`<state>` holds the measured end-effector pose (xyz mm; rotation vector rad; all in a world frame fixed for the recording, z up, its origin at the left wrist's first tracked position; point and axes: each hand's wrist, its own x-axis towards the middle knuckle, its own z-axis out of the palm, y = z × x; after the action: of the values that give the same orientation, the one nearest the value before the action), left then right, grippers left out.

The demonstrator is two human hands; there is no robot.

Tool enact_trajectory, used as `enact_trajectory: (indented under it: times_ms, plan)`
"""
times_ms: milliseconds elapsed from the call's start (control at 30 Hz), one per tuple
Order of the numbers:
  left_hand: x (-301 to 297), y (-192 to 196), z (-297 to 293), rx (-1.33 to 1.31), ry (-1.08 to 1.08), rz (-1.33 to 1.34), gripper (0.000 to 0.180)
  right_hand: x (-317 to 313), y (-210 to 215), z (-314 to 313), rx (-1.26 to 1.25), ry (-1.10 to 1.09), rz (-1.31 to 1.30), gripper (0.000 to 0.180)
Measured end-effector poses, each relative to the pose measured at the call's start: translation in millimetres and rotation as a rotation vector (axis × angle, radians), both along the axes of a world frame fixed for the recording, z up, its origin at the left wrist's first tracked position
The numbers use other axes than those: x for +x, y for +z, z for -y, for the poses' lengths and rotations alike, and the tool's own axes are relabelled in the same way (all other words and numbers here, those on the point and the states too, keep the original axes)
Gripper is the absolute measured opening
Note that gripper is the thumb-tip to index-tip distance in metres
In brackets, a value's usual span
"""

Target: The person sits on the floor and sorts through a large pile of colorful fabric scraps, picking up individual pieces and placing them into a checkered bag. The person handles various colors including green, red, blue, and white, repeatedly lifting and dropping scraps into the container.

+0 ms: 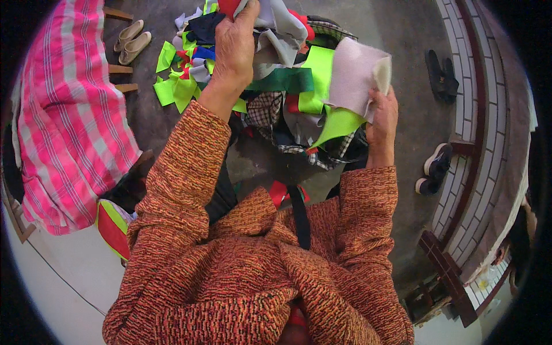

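Observation:
My left hand (234, 57) is raised near the top edge, closed on a red and grey fabric scrap (229, 8) that is partly cut off by the picture's rim. On the right, a pale pink fabric piece (352, 75) with a folded cream edge is pinched in my right hand (382, 118). Just under it hang a neon green scrap (339, 126) and a neon green strip (317, 75). A dark green strip (287, 80) stretches between my hands. Below lies a black-and-white checked cloth (265, 112), partly covered by scraps.
Several neon green scraps (183, 91) lie on the floor to the left. Beige shoes (132, 43) stand beside a pink checked cloth (75, 115). Black slippers (441, 77) and dark shoes (434, 169) line the right, by a white-tiled ledge (464, 109).

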<state>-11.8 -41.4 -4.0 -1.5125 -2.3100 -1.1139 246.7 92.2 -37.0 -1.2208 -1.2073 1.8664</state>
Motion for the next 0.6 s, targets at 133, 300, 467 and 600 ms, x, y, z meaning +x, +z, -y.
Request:
enact_trajectory:
  times_ms: [133, 300, 467, 600]
  plan:
    - [2, 8, -11, 0.241, 0.043, 0.757, 0.045, 5, -8, 3, 0.297, 0.147, 0.56, 0.056]
    - [-2, 4, -4, 0.18, -0.061, 0.281, 0.03, 28, -14, -7, 0.547, 0.463, 1.175, 0.049]
    - [18, 25, -23, 0.488, -0.001, 1.183, 0.029, 33, -23, -8, 0.619, 0.469, 1.115, 0.043]
    - [0, 5, -9, 0.152, -0.086, 0.353, 0.034, 27, -9, -5, 0.574, 0.46, 1.047, 0.042]
